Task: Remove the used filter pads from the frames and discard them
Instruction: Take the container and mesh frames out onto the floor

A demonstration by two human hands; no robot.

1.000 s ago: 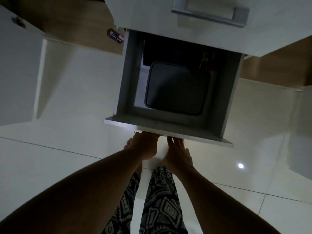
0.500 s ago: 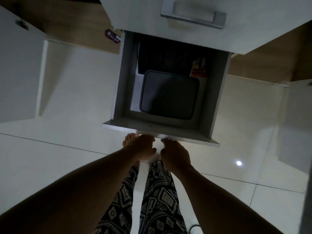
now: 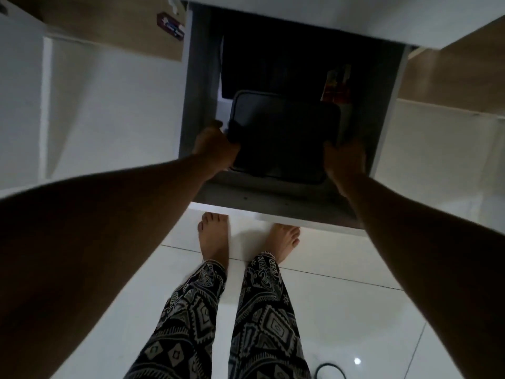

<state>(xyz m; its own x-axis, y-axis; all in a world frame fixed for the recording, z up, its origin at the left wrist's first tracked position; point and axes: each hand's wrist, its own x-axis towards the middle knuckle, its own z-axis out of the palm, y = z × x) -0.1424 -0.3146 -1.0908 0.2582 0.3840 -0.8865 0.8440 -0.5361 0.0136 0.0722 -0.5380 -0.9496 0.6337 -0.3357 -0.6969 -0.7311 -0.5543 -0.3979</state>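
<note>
Dark square bin sits in the open drawer, close to its front wall. 2 hands on it: left hand grips the left edge, right hand holds the right front corner, thumb over the rim. Red packet at the drawer's back right. Dim light.

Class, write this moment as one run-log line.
left hand: grips dark bin, left edge | right hand: grips right edge | drawer: open
</note>
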